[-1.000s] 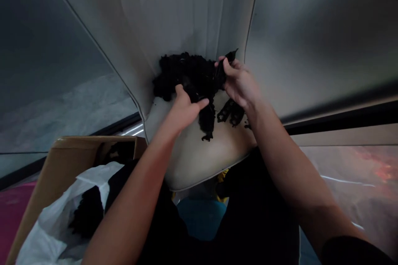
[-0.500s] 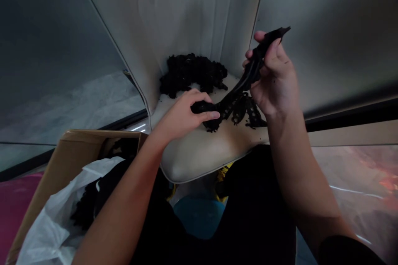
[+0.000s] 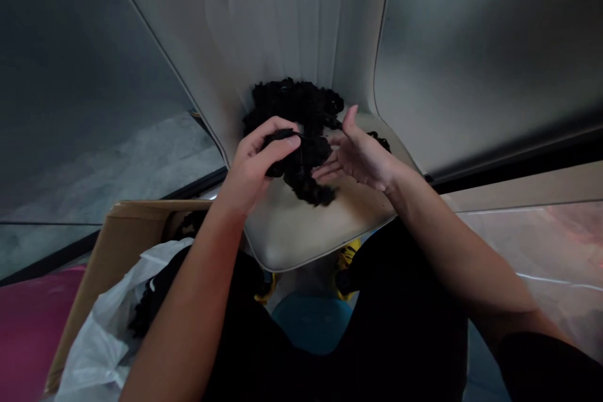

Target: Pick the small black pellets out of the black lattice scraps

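Note:
My left hand (image 3: 261,157) is closed around a bunched black frilly strip (image 3: 308,166), whose loose end hangs down to the right over the pale chair seat (image 3: 292,239). Facing it from the right, my right hand (image 3: 358,154) has its fingers spread and its thumb raised; the fingertips are beside the strip, and no grip on it shows. Behind both hands, a heap of similar black pieces (image 3: 287,97) lies against the chair's backrest. Another black piece (image 3: 380,140) is partly hidden behind my right hand.
At the lower left stands an open cardboard box (image 3: 122,232) with a white plastic bag (image 3: 97,333) and black items inside. A pink surface (image 3: 38,320) is at its left. Below the chair are yellow-and-black shoes (image 3: 347,257) and a blue seat (image 3: 313,323).
My right hand has let go of the strip's upper end, come down and opened. The strip, stretched between both hands before, is now bunched in my left hand, which has moved left.

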### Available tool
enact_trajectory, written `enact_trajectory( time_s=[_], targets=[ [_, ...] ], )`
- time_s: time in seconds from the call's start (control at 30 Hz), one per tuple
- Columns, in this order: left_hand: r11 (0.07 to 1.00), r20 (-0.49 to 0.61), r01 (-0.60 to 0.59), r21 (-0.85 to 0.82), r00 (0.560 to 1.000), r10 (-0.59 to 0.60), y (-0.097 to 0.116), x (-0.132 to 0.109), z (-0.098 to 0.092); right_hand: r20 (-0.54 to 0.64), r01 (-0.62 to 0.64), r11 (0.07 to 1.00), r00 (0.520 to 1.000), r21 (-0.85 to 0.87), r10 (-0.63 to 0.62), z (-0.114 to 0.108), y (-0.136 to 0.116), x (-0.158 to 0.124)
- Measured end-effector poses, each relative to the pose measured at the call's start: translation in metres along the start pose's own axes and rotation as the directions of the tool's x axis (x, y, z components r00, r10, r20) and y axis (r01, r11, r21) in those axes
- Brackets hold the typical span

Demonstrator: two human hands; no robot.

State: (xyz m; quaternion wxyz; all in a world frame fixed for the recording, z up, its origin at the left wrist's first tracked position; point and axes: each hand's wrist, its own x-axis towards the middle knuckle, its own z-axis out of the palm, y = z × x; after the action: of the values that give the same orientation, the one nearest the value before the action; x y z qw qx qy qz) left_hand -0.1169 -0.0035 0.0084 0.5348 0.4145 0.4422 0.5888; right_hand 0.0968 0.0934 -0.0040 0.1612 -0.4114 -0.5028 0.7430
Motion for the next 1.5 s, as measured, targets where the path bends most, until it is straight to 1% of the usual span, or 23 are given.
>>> enact_trajectory(
  time_s=[0.07, 0.13, 0.2, 0.23, 0.27, 0.3, 0.33, 0.37, 0.4, 0.43, 0.47, 0.5, 0.53, 0.57, 0.63, 0.67, 0.77, 0.87, 1.0, 1.07, 1.2, 1.33, 1.5],
  targets=[
    [1.0, -0.063, 0.017, 0.022, 0.998, -0.016, 0.001, 0.0, -0.002, 0.122, 0.018, 0.998, 0.992, -0.068, -0.01, -0.005, 0.006, -0.002],
    [0.997, -0.074, 0.051, 0.056, 0.996, -0.046, 0.001, 0.0, -0.003, 0.257, 0.124, 0.991, 0.96, -0.045, -0.108, -0.004, 0.015, -0.007],
    [0.993, -0.072, 0.085, 0.083, 0.994, -0.079, -0.001, 0.001, -0.001, 0.326, 0.209, 0.978, 0.923, 0.018, -0.203, 0.001, 0.025, -0.012],
    [0.99, -0.076, 0.102, 0.097, 0.993, -0.095, -0.002, 0.002, 0.001, 0.321, 0.226, 0.974, 0.921, 0.023, -0.222, 0.003, 0.03, -0.013],
    [0.986, -0.087, 0.12, 0.111, 0.99, -0.111, -0.003, 0.002, 0.002, 0.272, 0.24, 0.971, 0.935, -0.013, -0.227, 0.004, 0.035, -0.014],
    [0.983, -0.101, 0.138, 0.123, 0.987, -0.126, -0.005, 0.004, 0.004, 0.192, 0.249, 0.966, 0.954, -0.076, -0.231, 0.005, 0.039, -0.014],
    [0.979, -0.111, 0.158, 0.129, 0.983, -0.144, -0.006, 0.005, 0.005, 0.088, 0.262, 0.954, 0.964, -0.148, -0.251, 0.004, 0.041, -0.013],
    [0.976, -0.119, 0.176, 0.126, 0.98, -0.161, -0.006, 0.006, 0.006, -0.03, 0.284, 0.934, 0.954, -0.216, -0.297, 0.003, 0.042, -0.013],
    [0.974, -0.122, 0.194, 0.113, 0.976, -0.18, -0.007, 0.007, 0.006, -0.143, 0.313, 0.909, 0.922, -0.276, -0.361, 0.001, 0.041, -0.012],
    [0.973, -0.125, 0.21, 0.098, 0.972, -0.198, -0.007, 0.008, 0.006, -0.224, 0.348, 0.88, 0.875, -0.324, -0.429, -0.001, 0.039, -0.011],
    [0.971, -0.125, 0.221, 0.09, 0.97, -0.209, -0.006, 0.008, 0.006, -0.256, 0.383, 0.852, 0.837, -0.357, -0.483, -0.002, 0.035, -0.012],
    [0.969, -0.119, 0.227, 0.096, 0.969, -0.215, -0.006, 0.008, 0.006, -0.243, 0.412, 0.831, 0.821, -0.374, -0.517, -0.002, 0.032, -0.013],
    [0.967, -0.107, 0.228, 0.115, 0.971, -0.216, -0.006, 0.008, 0.005, -0.201, 0.435, 0.818, 0.823, -0.376, -0.531, -0.001, 0.028, -0.014],
    [0.963, -0.088, 0.225, 0.146, 0.973, -0.214, -0.005, 0.008, 0.005, -0.137, 0.453, 0.819, 0.841, -0.352, -0.524, 0.0, 0.025, -0.016],
    [0.954, -0.036, 0.205, 0.217, 0.979, -0.202, -0.006, 0.007, 0.005, -0.034, 0.461, 0.854, 0.875, -0.243, -0.482, 0.005, 0.021, -0.018],
    [0.949, -0.011, 0.192, 0.249, 0.981, -0.195, -0.006, 0.007, 0.005, -0.024, 0.448, 0.876, 0.888, -0.177, -0.459, 0.007, 0.02, -0.019],
    [0.934, 0.036, 0.123, 0.335, 0.989, -0.143, -0.009, 0.009, 0.007, -0.081, 0.399, 0.917, 0.915, 0.029, -0.395, 0.011, 0.02, -0.017],
    [0.912, 0.074, 0.088, 0.401, 0.989, -0.128, -0.012, 0.013, 0.009, -0.103, 0.335, 0.913, 0.942, 0.235, -0.319, 0.013, 0.022, -0.014],
    [0.895, 0.134, 0.08, 0.439, 0.979, -0.154, -0.015, 0.017, 0.012, -0.025, 0.249, 0.9, 0.966, 0.359, -0.257, 0.012, 0.02, -0.015],
    [0.885, 0.126, 0.075, 0.46, 0.981, -0.149, -0.015, 0.018, 0.012, 0.013, 0.217, 0.901, 0.971, 0.374, -0.24, 0.01, 0.018, -0.017],
    [0.874, 0.067, 0.105, 0.474, 0.986, -0.154, -0.012, 0.016, 0.013, 0.015, 0.222, 0.924, 0.971, 0.312, -0.239, 0.002, 0.012, -0.021],
    [0.896, 0.041, 0.127, 0.425, 0.986, -0.159, -0.009, 0.014, 0.015, -0.001, 0.261, 0.94, 0.963, 0.219, -0.268, -0.006, 0.012, -0.023],
    [0.928, -0.009, 0.142, 0.346, 0.989, -0.148, -0.011, 0.015, 0.02, 0.01, 0.275, 0.945, 0.96, 0.174, -0.281, -0.009, 0.013, -0.023]
  ],
)
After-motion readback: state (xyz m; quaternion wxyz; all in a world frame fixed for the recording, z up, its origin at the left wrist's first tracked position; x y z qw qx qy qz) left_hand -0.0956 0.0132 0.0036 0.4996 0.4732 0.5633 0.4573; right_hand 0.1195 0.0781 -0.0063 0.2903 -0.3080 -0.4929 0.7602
